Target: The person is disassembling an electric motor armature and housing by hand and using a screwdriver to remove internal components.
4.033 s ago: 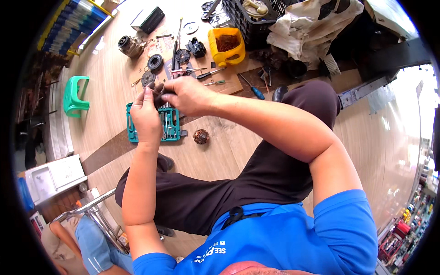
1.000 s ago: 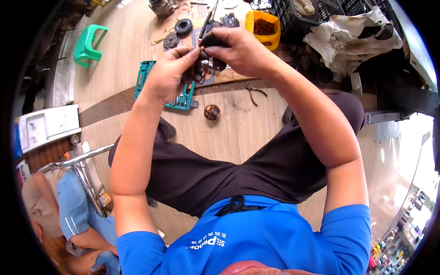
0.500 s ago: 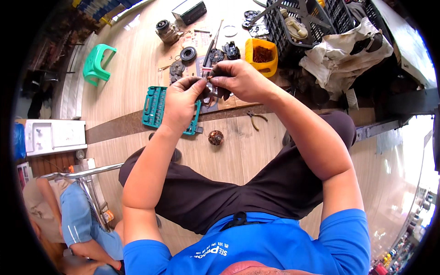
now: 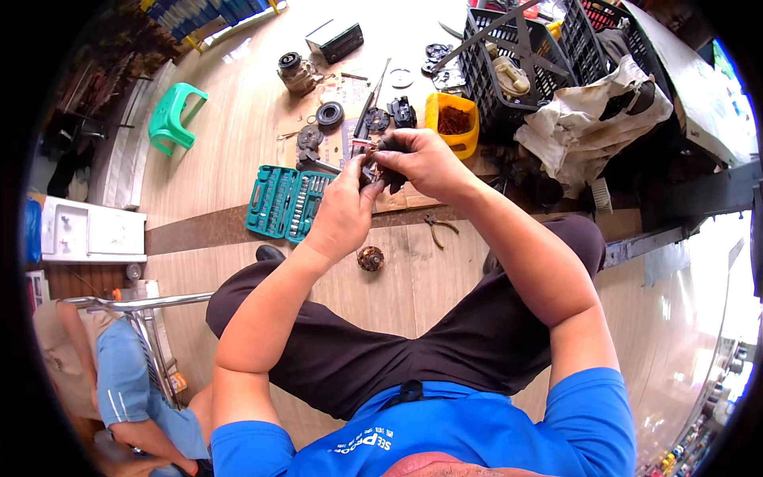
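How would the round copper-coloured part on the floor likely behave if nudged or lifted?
The copper-coloured part would probably roll or rock, given its rounded outline on the smooth-looking floor. It may feel heavy for its size and stay stiff, since it looks like wound metal.

left hand [image 4: 347, 207] curled, right hand [image 4: 425, 158] alongside

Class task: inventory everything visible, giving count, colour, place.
Stool: one, green, left
Socket set: one, teal, left of centre
Armature: one, coppery, below centre
Pliers: one, yellowish handles, right of armature
Container: one, yellow, upper centre
Crates: two, black, upper right
Cloth: one, whitish, beside crates
Box: one, mostly black, top
Loose parts: several, dark, above centre
Basin-like unit: one, white, far left
Other person: one, blue shorts, lower left
Held parts: unclear, dark, centre
Left hand: one, bare, centre
Right hand: one, bare, centre
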`<state>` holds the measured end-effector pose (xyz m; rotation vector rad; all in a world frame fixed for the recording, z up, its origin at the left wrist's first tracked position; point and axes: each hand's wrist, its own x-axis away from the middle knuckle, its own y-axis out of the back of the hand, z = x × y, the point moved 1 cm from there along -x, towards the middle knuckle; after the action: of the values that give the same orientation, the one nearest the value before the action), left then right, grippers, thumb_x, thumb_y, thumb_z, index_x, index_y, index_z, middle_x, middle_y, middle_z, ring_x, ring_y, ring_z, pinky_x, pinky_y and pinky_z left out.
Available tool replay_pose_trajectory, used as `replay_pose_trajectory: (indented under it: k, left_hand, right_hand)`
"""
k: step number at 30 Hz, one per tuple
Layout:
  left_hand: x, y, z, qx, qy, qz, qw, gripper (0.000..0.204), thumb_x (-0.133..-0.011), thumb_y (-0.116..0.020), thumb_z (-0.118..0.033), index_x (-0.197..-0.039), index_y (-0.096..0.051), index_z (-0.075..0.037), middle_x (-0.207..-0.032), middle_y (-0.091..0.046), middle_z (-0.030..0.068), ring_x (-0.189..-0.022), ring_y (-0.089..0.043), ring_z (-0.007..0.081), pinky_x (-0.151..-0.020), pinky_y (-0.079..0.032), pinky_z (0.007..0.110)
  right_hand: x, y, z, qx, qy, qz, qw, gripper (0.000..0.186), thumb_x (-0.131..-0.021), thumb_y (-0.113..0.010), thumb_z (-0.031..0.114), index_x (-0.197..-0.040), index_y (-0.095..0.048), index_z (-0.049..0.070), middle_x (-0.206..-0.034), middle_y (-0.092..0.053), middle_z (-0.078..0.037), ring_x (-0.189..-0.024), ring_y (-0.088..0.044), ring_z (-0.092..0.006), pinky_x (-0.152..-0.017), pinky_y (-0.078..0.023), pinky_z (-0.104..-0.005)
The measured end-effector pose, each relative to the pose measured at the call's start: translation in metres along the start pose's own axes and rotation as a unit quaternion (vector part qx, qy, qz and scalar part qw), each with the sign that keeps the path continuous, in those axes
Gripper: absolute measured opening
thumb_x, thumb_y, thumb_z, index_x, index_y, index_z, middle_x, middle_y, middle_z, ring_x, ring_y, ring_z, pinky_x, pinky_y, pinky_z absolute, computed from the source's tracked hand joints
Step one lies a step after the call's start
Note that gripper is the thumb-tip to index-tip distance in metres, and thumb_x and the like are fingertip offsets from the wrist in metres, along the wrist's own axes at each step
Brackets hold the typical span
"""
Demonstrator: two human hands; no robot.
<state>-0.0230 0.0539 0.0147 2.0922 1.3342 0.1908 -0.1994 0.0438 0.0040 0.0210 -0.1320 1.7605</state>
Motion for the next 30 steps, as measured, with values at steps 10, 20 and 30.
replay_pose_trajectory:
  k: [10,20,30]
  left_hand:
    - [0.005,-0.011,0.009,0.072,0.039,-0.016,0.996,0.034,-0.096,-0.052,-0.011,-0.125,-0.05,0.007,-0.104,-0.064,0.028,-0.095,-0.063,0.0423,-0.081,-0.05,0.043]
    - [0.004,-0.015,0.008,0.064,0.078,-0.004,0.995,0.037,-0.096,-0.055,-0.017,-0.125,-0.05,0.006,-0.107,-0.064,0.0264,-0.101,-0.062,0.0395,-0.086,-0.049,0.04]
    - [0.001,-0.004,0.002,0.184,0.1,0.042,0.977,0.03,-0.1,-0.049,-0.016,-0.121,-0.054,0.004,-0.106,-0.066,0.019,-0.096,-0.064,0.0247,-0.085,-0.048,0.033]
  right_hand:
    - [0.006,-0.009,0.008,-0.055,-0.016,-0.024,0.998,0.016,-0.092,-0.064,0.01,-0.093,-0.065,-0.006,-0.077,-0.066,-0.006,-0.063,-0.061,-0.0092,-0.056,-0.051,-0.0246]
    - [0.002,-0.009,0.009,-0.093,-0.04,-0.05,0.994,0.015,-0.092,-0.065,0.014,-0.096,-0.066,-0.001,-0.081,-0.065,-0.003,-0.066,-0.06,-0.0072,-0.059,-0.05,-0.0221]
    - [0.009,-0.004,0.009,-0.13,-0.071,0.02,0.989,0.024,-0.096,-0.062,0.025,-0.104,-0.067,0.003,-0.075,-0.058,0.003,-0.06,-0.048,-0.0031,-0.05,-0.037,-0.0208]
